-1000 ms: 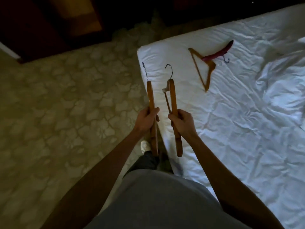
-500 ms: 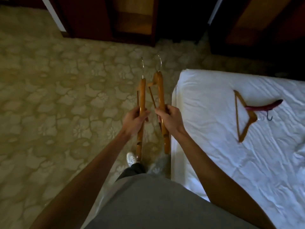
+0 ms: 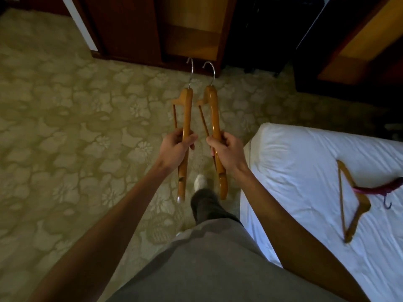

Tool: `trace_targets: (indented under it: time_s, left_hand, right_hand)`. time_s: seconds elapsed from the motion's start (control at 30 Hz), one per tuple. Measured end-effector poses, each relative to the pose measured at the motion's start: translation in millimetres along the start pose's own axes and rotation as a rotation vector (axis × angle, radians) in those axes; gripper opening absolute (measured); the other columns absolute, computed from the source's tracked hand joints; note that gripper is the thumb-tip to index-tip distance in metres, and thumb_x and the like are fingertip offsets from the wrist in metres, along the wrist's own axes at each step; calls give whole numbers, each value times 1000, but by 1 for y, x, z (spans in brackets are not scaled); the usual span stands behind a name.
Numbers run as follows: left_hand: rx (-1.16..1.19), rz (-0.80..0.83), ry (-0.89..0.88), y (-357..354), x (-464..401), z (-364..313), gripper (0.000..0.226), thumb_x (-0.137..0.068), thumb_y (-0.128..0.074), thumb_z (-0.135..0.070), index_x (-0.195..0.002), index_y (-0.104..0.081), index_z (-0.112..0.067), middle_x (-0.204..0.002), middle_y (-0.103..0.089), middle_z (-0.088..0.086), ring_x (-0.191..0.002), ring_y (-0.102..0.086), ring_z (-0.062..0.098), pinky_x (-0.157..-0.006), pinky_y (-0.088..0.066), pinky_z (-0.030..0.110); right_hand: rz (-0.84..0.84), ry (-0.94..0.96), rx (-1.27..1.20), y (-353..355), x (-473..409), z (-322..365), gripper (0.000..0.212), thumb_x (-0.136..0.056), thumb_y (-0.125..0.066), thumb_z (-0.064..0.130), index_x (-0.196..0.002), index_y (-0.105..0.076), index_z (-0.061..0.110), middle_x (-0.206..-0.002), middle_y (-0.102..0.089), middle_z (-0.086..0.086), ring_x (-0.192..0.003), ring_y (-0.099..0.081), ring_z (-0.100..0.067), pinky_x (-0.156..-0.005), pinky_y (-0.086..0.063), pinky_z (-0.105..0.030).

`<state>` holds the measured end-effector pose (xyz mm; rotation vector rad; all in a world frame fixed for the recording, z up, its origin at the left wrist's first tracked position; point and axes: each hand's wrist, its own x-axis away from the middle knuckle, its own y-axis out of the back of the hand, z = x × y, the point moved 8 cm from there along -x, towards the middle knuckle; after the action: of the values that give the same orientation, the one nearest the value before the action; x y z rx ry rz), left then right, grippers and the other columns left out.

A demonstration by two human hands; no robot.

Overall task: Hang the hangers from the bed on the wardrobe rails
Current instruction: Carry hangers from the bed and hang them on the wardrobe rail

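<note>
My left hand [image 3: 175, 148] grips one wooden hanger [image 3: 187, 110] edge-on, its metal hook pointing away from me. My right hand [image 3: 226, 149] grips a second wooden hanger [image 3: 213, 110] the same way, close beside the first. Both hangers are held over the carpet. On the white bed [image 3: 305, 166] at the right lie a third wooden hanger [image 3: 349, 205] and a dark red hanger [image 3: 381, 188] across its top. The dark wooden wardrobe [image 3: 192, 33] stands open straight ahead; no rail shows in the view.
A patterned beige carpet [image 3: 65, 127] covers the floor to the left and ahead. Another dark wooden cabinet [image 3: 353, 44] stands at the upper right beyond the bed. My leg and a white-socked foot [image 3: 200, 182] are below the hangers.
The view has swung left from the bed toward the wardrobe. Both hands with their hangers have moved off the bed and over the carpet, and the wardrobe looks nearer.
</note>
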<state>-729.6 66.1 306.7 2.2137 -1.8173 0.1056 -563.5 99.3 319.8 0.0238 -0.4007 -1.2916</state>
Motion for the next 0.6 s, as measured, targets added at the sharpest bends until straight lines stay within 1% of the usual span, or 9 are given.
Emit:
trace_targets:
  time_s: [0.13, 0.23, 0.33, 0.43, 0.53, 0.6]
  left_hand:
    - [12, 12, -12, 15, -93, -22, 16, -98, -61, -30, -92, -68, -16, -68, -61, -9, -54, -50, 0, -50, -42, 12]
    - [4, -11, -18, 33, -168, -45, 16, -97, -62, -31, -92, -69, -17, -70, -62, -7, -54, -51, 0, -50, -42, 13]
    - [21, -75, -1, 58, -239, -66, 16, -97, -64, -29, -93, -70, -15, -69, -62, -6, -52, -49, 0, -48, -40, 13]
    - [12, -78, -9, 76, -303, -94, 16, -97, -63, -29, -89, -69, -16, -62, -59, -10, -50, -45, 1, -47, -38, 15]
    - [14, -85, 1, 94, -357, -111, 19, -97, -63, -30, -86, -69, -15, -57, -56, -13, -49, -43, 4, -47, -36, 18]
    - [42, -83, 6, 105, -391, -118, 21, -97, -63, -31, -85, -69, -15, -58, -57, -12, -53, -45, 6, -49, -38, 19]
  right_hand:
    - [-10, 0, 5, -9, -90, 27, 18, -93, -65, 32, -87, -65, 15, -67, -61, 0, -61, -58, -13, -60, -52, -25]
    - [2, 5, -23, -13, -165, 55, 20, -93, -65, 31, -88, -66, 12, -67, -60, 0, -60, -56, -14, -60, -51, -27]
    - [11, 4, -58, -17, -239, 84, 23, -93, -65, 28, -92, -67, 6, -66, -58, 0, -60, -54, -16, -59, -49, -30]
    - [-6, 13, -90, -22, -307, 120, 17, -93, -66, 28, -90, -67, 11, -64, -58, 4, -58, -54, -12, -58, -48, -28]
    - [-17, 28, -92, -30, -361, 146, 19, -92, -67, 29, -93, -69, 10, -64, -59, 3, -60, -54, -14, -59, -48, -30]
    - [2, 37, -76, -40, -397, 161, 21, -92, -66, 29, -95, -69, 9, -64, -58, 2, -59, -54, -12, -58, -47, -28]
